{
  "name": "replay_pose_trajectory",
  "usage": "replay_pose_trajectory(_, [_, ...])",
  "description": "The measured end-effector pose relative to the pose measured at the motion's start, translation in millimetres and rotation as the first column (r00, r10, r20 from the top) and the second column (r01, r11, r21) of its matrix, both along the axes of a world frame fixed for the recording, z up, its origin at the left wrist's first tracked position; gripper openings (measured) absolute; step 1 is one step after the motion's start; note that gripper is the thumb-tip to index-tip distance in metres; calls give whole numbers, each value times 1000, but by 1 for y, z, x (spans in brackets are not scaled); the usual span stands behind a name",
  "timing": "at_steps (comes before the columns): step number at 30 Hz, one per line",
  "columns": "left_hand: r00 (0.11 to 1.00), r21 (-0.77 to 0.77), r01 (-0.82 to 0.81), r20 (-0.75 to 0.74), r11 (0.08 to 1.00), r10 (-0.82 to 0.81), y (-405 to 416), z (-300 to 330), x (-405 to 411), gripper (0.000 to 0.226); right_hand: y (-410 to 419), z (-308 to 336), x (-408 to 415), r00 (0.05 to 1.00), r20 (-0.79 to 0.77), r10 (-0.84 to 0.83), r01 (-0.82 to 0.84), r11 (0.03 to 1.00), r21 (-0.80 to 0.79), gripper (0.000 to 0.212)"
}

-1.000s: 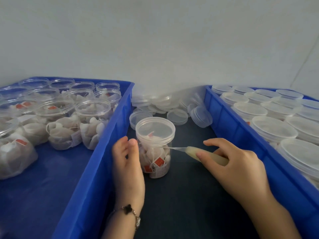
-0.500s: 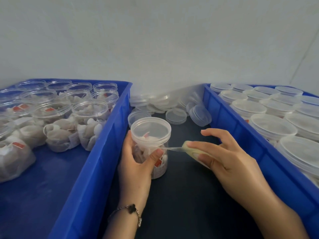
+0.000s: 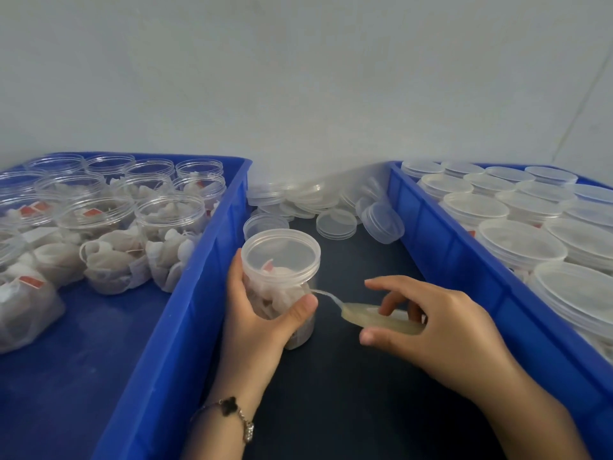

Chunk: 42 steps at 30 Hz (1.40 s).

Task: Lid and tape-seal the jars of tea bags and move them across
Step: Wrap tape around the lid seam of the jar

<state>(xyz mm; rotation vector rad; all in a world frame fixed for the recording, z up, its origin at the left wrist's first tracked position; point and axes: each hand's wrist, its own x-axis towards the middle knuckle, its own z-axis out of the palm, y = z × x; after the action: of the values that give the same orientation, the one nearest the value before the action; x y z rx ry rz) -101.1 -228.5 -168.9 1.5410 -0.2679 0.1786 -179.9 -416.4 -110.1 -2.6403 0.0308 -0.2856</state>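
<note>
Left hand [image 3: 265,313] has closed round the lidded jar [image 3: 280,280], which a second ago it only touched; jar stands on the dark counter [image 3: 348,376] beside the left crate's wall [image 3: 199,277]. Right hand [image 3: 431,330] pinches the tape roll [image 3: 381,318], strip now drawn onto the jar's side: sealing under way.

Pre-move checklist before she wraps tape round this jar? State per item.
1. Lid seated on the jar: ok, looks flat.
2. Left hand grips the jar, thumb on the tape start: ok.
3. Right hand holds the tape roll: ok.
4. Tape strip taut, untwisted: cannot tell, too thin.
5. Tape lined up on the lid seam: cannot tell; it meets the jar below the lid.
6. Room for the jar in the right bin: cannot tell.
</note>
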Motion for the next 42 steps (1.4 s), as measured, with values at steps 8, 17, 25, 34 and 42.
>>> replay_pose_trajectory(8, [1000, -13, 23, -18, 1000, -24, 5, -1, -1, 98, -6, -9, 5, 987, -139, -86, 66, 988, -141, 93])
replay_pose_trajectory(17, [999, -84, 25, -25, 996, -28, 9, 0, 4, 92, -19, -15, 16, 991, 46, -125, 121, 990, 72, 82])
replay_pose_trajectory(25, [992, -215, 115, -18, 970, -122, 11, 9, -2, 81, -17, -11, 41, 997, 34, -75, 75, 997, -14, 90])
replay_pose_trajectory(34, [964, -298, 179, -139, 938, -228, 10, 17, -11, 78, -15, -6, 49, 983, 184, -28, -2, 987, 163, 81])
replay_pose_trajectory(42, [938, -467, 258, -87, 846, -334, 8, 28, -18, 71, -4, -2, 50, 985, 171, 31, -71, 970, 233, 78])
